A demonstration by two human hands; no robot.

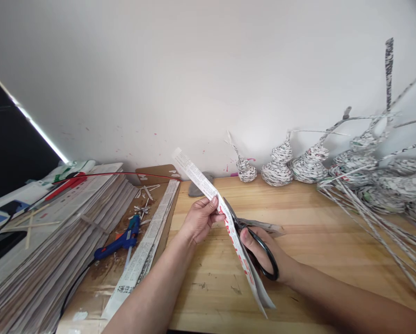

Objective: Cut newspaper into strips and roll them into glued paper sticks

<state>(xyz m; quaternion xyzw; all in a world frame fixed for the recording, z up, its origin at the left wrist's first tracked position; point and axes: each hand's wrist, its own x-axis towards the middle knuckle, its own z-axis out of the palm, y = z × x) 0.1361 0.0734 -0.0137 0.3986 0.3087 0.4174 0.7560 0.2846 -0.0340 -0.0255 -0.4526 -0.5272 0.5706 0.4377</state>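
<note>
A long folded newspaper strip (197,178) with red print lower down is pinched between the thumb and fingers of my left hand (204,215). It slants from the upper left down to the lower right above the wooden table. My right hand (263,253) is closed round the black handles of a pair of scissors (271,266). Their blades lie along the strip's right side, close to my left fingertips; how far they are parted is hard to make out. The lower end of the strip splits into separate layers. Behind the scissors, another greyish paper piece (263,226) lies on the table.
At left, a tall newspaper stack (75,232) carries a power strip (6,211) and wooden sticks. A blue glue gun (120,241) and cut strips (148,246) lie on cardboard. Several woven paper gourds (277,164) line the wall, with long paper rods (378,227) at right.
</note>
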